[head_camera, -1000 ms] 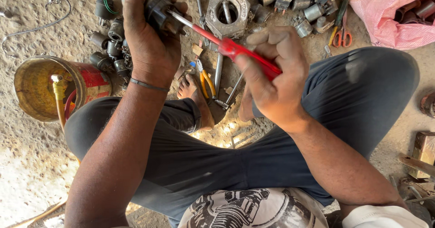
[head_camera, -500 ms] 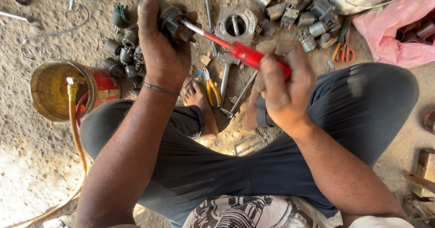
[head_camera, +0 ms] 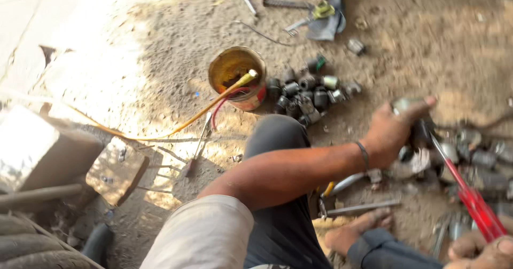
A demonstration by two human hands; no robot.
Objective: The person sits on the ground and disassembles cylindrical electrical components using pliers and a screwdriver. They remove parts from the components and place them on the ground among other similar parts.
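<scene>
Metal part gripped in closed left hand; right hand clasps red screwdriver.

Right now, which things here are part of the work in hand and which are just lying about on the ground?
In hand:
- left hand gripping a round metal part
- right hand holding the red-handled screwdriver, tip at that part

Lying about:
- rusty tin can with a yellow hose in it
- pile of small metal fittings
- wooden block
- loose tools farther off
</scene>
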